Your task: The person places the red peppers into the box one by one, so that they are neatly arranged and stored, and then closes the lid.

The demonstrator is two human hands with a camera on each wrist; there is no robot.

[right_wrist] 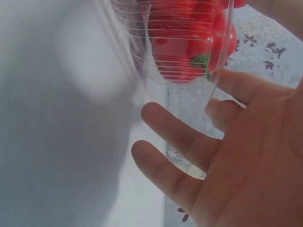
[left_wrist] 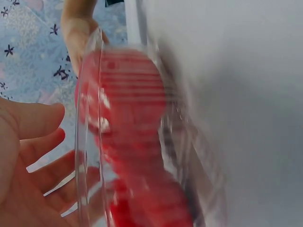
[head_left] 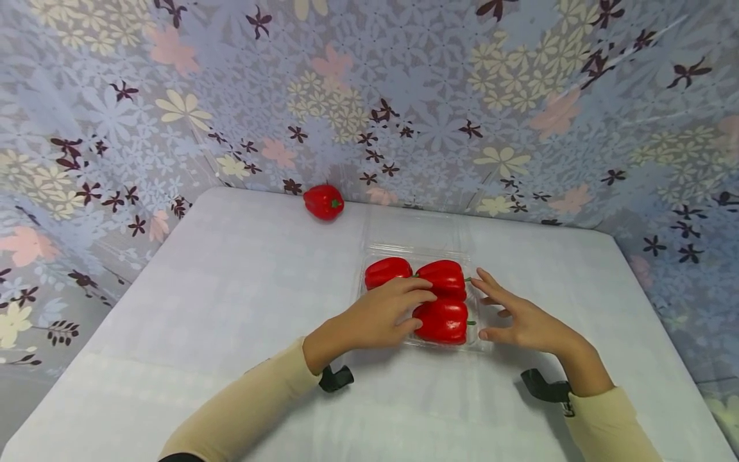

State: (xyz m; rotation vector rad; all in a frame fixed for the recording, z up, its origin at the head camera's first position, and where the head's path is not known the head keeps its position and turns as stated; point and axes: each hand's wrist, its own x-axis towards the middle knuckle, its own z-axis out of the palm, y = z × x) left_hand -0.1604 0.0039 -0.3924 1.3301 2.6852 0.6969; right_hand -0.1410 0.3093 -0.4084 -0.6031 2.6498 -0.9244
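Note:
A clear plastic clamshell box (head_left: 480, 340) lies with its lid (head_left: 416, 231) folded back, away from me. Inside are red bell peppers: one at the back left (head_left: 382, 272), one at the back right (head_left: 443, 274) and one at the front right (head_left: 442, 324). My left hand (head_left: 378, 313) reaches over the box's left part, its fingers extended over the right-hand peppers and hiding the front-left part. At the box's right side, my right hand (head_left: 516, 321) is spread, near the pepper stems. In the right wrist view its fingers (right_wrist: 177, 130) are extended and grip nothing.
Another red bell pepper (head_left: 323, 202) lies by the back edge of the white-covered table (head_left: 260, 256), left of the lid. Flower-patterned cloth (head_left: 369, 96) hangs behind and beside the table. Black wrist straps (head_left: 545, 387) show at my wrists.

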